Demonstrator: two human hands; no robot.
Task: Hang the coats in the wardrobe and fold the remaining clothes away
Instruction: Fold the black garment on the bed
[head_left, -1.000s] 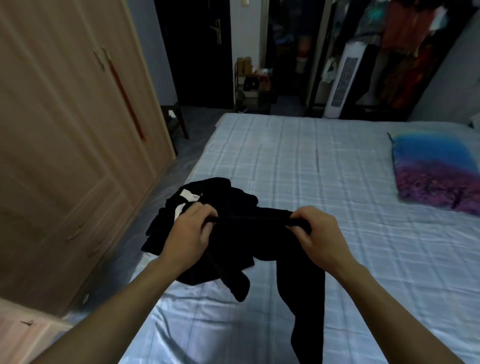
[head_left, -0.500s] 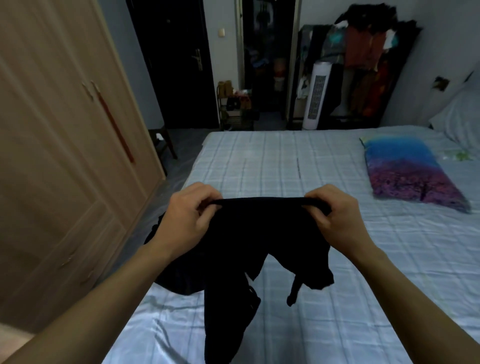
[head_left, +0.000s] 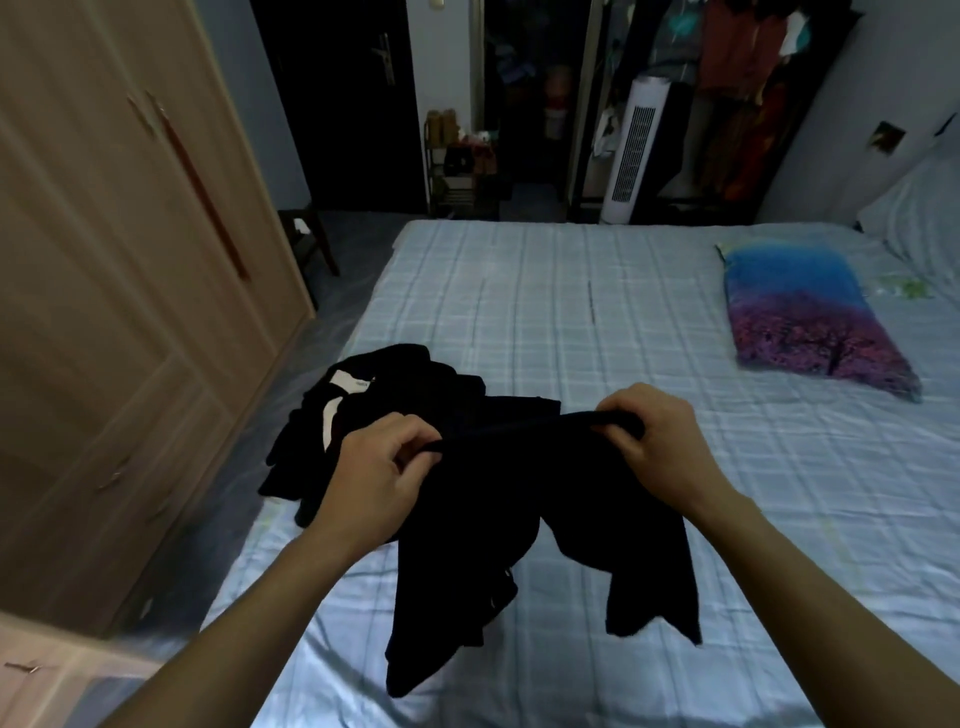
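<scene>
A pair of black trousers (head_left: 524, 525) hangs in the air above the bed (head_left: 597, 312), stretched by its waistband. My left hand (head_left: 382, 473) pinches the waistband's left end and my right hand (head_left: 660, 441) pinches its right end. Both legs dangle down, their ends close to the sheet. Behind my left hand a heap of black clothes (head_left: 363, 410) with a white label lies near the bed's left edge. The wooden wardrobe (head_left: 114, 291) stands along the left, its doors closed.
A blue and purple pillow (head_left: 810, 322) lies at the bed's right side, a white pillow (head_left: 919, 218) behind it. Beyond the bed stand a white tower fan (head_left: 634, 150), a rack of hanging clothes (head_left: 737, 93), a shoe shelf (head_left: 457, 171) and a dark door (head_left: 358, 98). A narrow floor strip separates bed and wardrobe.
Both hands lifted the trousers off the heap and spread the waistband wide. The legs now hang free, and the garment has come down a little toward the bed since half a second ago.
</scene>
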